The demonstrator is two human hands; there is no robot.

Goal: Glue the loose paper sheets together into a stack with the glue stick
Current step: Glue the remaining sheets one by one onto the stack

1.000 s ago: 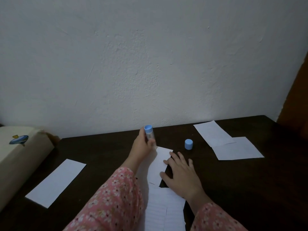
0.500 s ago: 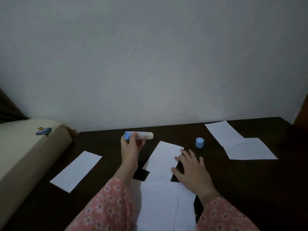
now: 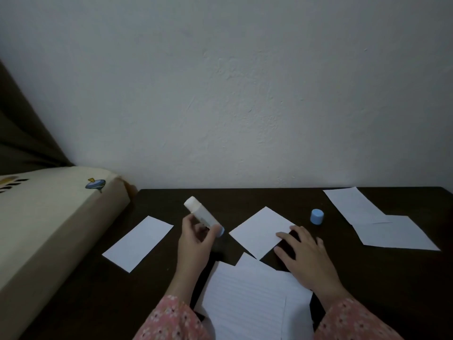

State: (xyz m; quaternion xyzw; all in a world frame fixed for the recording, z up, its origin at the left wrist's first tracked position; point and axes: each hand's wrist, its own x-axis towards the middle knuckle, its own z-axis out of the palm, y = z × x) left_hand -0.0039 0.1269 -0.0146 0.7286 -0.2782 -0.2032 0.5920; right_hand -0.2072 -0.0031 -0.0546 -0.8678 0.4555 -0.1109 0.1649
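Small white sheet [image 3: 261, 232] flat on the dark table [image 3: 367, 278], turned like a diamond, just right of the left hand [image 3: 195, 239] and under the fingertips [image 3: 282, 235] of the right hand [image 3: 307, 260]; nearer to the right hand, which touches its right corner, than to the left, which stands a short way off across bare table; glue stick [image 3: 202, 215] up off the table in the left hand, long axis tilted, white end up and away to the left, blue end down and toward the sheet; left hand curled closed round the lower half of the stick, thumb and fingers wrapped, nothing else held; right hand flat and spread, palm down, pinning rather than gripping; blue cap [image 3: 317, 216] upright on the table beyond the right hand, well apart from the stick, so the stick probably uncapped, though which end carries the glue cannot be told; lined sheets [image 3: 245, 303] overlapping near the body; another sheet [image 3: 138, 242] to the left, two more [image 3: 382, 223] overlapping at far right, apparently not yet stacked; likely next, a short swing of the stick rightward and down onto the pinned sheet.
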